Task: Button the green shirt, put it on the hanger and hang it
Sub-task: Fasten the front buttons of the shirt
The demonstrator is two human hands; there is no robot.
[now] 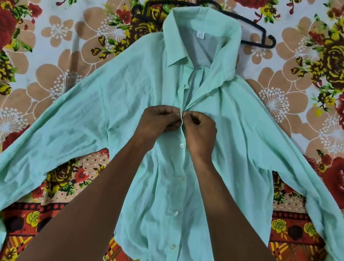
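Buttoning is under way: left hand (pixel 161 118) and right hand (pixel 200 125) both pinch the placket of the shirt (pixel 240 150), spread flat on the bedsheet (pixel 48 33), with upper buttons undone and the hanger (pixel 260 33) waiting under the collar.
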